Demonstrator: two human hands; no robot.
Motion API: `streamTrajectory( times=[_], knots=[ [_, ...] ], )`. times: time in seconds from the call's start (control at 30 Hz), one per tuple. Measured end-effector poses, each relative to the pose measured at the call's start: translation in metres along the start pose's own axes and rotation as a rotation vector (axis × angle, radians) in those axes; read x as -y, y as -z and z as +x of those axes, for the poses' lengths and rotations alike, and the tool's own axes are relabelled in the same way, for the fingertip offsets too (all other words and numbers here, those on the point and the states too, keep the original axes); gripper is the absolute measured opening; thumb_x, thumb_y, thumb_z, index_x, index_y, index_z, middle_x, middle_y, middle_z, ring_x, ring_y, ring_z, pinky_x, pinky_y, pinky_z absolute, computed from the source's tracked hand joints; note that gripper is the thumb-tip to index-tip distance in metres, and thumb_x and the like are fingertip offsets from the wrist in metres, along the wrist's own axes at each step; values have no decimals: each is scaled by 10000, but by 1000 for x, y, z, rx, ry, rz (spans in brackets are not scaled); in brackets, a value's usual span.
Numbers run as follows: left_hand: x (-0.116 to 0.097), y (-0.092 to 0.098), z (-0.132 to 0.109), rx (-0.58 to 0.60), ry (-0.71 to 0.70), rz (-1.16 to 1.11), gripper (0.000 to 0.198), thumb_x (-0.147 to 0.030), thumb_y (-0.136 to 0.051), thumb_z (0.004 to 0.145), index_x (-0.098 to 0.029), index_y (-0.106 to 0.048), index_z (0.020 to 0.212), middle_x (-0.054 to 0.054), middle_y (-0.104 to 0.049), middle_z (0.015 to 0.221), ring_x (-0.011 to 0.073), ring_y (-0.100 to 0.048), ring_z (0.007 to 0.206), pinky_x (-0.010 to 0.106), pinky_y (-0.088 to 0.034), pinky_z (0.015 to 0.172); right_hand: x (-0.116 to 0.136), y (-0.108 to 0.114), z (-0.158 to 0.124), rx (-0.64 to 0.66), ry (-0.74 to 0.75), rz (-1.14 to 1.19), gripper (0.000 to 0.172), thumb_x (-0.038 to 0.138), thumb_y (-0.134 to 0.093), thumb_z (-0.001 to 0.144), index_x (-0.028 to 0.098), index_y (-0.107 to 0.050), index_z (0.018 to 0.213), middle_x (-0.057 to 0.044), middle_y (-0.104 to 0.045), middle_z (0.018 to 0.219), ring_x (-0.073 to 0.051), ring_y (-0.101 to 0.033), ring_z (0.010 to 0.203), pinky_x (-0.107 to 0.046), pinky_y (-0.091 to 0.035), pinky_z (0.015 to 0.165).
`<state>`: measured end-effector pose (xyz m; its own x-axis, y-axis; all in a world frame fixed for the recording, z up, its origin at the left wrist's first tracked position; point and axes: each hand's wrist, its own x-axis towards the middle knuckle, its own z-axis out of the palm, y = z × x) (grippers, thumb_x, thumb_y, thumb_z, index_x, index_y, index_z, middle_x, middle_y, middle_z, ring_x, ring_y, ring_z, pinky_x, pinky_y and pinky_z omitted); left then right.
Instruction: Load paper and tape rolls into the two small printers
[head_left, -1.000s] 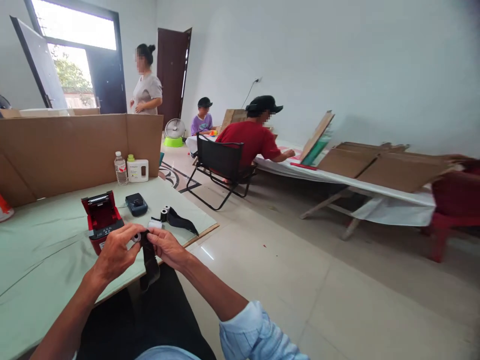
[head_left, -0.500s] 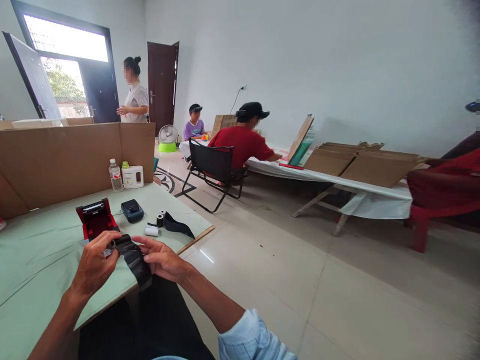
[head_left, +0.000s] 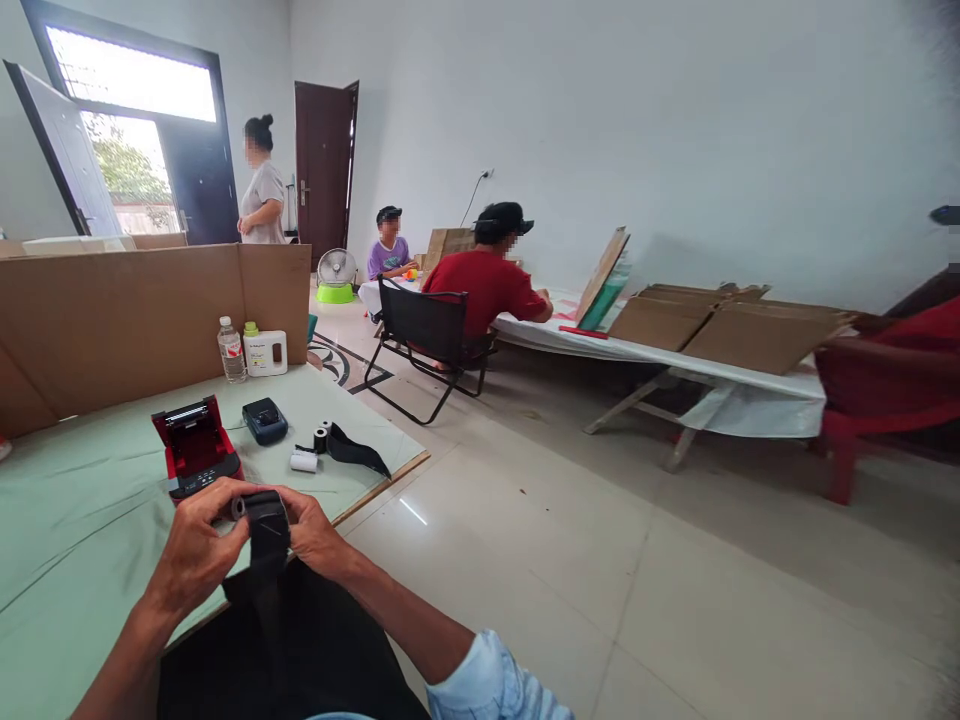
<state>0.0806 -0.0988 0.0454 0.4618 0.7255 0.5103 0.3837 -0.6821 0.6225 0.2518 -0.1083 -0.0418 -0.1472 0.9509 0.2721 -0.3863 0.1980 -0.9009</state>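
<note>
A person's left hand (head_left: 195, 552) and right hand (head_left: 321, 540) pinch a black roll (head_left: 268, 513) between them near the worktop (head_left: 82, 510) edge, just short of an opened red device (head_left: 199, 450), its loose tail (head_left: 268, 558) dangling lapward, where a slackened hold could let the winding slip and unspool.

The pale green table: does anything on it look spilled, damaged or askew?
Nothing looks spilled or damaged. Slightly odd: a black strip lies loose near the edge of the table, while the nearby white roll looks wound.
</note>
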Motion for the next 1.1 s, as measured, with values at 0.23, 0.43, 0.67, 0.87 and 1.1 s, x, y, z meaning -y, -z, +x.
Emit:
streamTrajectory(
  times=[0.23,0.43,0.67,0.87,1.1],
  knots=[
    [-15,-1,-8,-4,-104,38,221,-164,-641,872,-215,-788,1028,46,-785,996,191,-747,888,295,-599,817,-3,-16,-8,-31,-223,308,462,451,-961,598,142,-737,860,1,-707,710,-109,-595,571,-223,-469,555],
    [-18,16,-7,184,-35,-28,207,-253,-764,830,-231,-778,1036,94,-760,1190,279,-713,1125,398,-561,990,1,-10,-13,36,-231,359,460,523,-923,651,148,-676,747,15,-651,606,-107,-569,509,-230,-482,535],
    [-4,28,-1,559,179,-430,371,-415,-869,754,-207,-710,1016,131,-672,1377,339,-652,1235,493,-481,1115,8,-1,-21,321,-305,214,511,616,-888,684,142,-701,723,-12,-680,638,-140,-622,570,-255,-499,567],
    [-11,24,-3,619,202,-441,537,-385,-878,737,-226,-680,1210,91,-713,1202,314,-647,1175,467,-503,1081,0,1,-26,327,-367,163,567,688,-838,716,138,-726,794,-8,-663,638,-158,-632,590,-279,-511,594],
    [-4,33,-8,536,230,-325,654,-496,-872,740,-245,-614,1286,110,-670,1288,332,-597,1250,481,-463,1120,16,6,-27,65,65,-116,678,511,-942,691,235,-692,1258,-77,-696,1216,-213,-672,1062,-334,-537,887]
  ],
)
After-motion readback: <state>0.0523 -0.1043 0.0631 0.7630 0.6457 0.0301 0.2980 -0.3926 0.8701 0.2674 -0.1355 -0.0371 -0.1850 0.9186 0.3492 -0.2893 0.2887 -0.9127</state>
